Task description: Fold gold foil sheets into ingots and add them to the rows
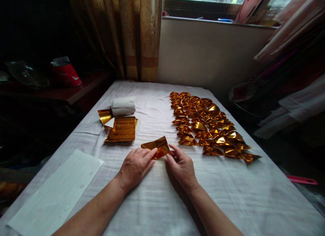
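Observation:
A folded sheet of shiny gold foil paper (158, 146) is between my two hands, near the middle of the table. My left hand (135, 166) lies over its left part, fingers together and pressing on it. With thumb and fingers, my right hand (182, 165) pinches the sheet's right corner. Ahead and to the left is a stack of flat gold foil sheets (123, 129), with a loose curled sheet (103, 117) beside it. On the right, several folded gold foil pieces (199, 126) lie in close rows.
A white roll (123, 105) rests behind the foil stack. Lined paper (58, 192) lies at the table's left on the white cloth (162, 209). Beyond stand a curtain (137, 36) and a window. At the left, a side table holds a red container (66, 73); clothes (302, 104) hang at right.

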Tool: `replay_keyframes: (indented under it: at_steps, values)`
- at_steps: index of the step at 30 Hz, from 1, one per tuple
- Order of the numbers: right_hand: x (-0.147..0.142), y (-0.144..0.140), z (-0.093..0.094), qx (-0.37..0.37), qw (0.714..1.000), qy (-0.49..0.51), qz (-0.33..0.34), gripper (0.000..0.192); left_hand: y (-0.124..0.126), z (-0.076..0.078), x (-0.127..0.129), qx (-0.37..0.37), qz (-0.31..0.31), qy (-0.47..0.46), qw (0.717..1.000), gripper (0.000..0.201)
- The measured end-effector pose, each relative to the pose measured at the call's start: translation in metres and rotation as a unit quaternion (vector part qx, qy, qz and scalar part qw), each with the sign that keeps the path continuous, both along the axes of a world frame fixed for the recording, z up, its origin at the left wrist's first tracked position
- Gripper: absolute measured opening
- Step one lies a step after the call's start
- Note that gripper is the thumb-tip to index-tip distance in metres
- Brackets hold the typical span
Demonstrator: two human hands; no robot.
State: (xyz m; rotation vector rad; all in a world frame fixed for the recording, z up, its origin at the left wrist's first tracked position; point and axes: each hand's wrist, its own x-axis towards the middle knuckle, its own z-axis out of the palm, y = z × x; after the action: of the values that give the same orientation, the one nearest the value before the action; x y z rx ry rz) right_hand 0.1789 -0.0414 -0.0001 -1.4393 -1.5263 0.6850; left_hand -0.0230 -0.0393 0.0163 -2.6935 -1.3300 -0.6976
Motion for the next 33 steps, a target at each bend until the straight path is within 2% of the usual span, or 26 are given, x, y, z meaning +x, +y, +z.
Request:
replay_keyframes:
  at_steps: [3, 7, 10, 13, 21, 25, 29, 33]
  values:
    - [-0.001, 0.001, 0.000, 0.045, 0.999, -0.004, -0.021, 0.037, -0.002, 0.000, 0.002, 0.016, -0.008, -0.017, 1.000, 0.050]
    - [-0.003, 0.000, 0.009, 0.168, 0.983, -0.063, -0.034, 0.025, -0.006, 0.005, 0.007, 0.027, -0.026, -0.050, 0.998, 0.059]
    - [-0.005, -0.001, 0.020, 0.243, 0.967, -0.081, -0.008, 0.016, -0.008, 0.008, 0.009, 0.044, -0.035, -0.064, 0.996, 0.060]
    - [-0.006, -0.002, 0.028, 0.278, 0.956, -0.086, 0.034, 0.018, -0.009, 0.011, 0.010, 0.053, -0.038, -0.062, 0.996, 0.057]
    - [-0.002, -0.010, 0.032, 0.283, 0.940, -0.184, 0.044, 0.015, -0.016, 0.016, 0.008, 0.073, -0.038, -0.076, 0.994, 0.056]
    - [-0.002, -0.013, 0.031, 0.286, 0.932, -0.219, 0.044, 0.015, -0.018, 0.021, 0.009, 0.058, -0.042, -0.097, 0.993, 0.047]
    - [0.000, -0.009, 0.030, 0.289, 0.925, -0.244, 0.037, 0.017, -0.018, 0.019, 0.008, -0.002, -0.048, -0.183, 0.982, 0.037]
    - [0.007, -0.002, 0.028, 0.239, 0.924, -0.298, 0.002, 0.023, -0.015, 0.015, 0.004, -0.114, -0.037, -0.263, 0.957, 0.030]
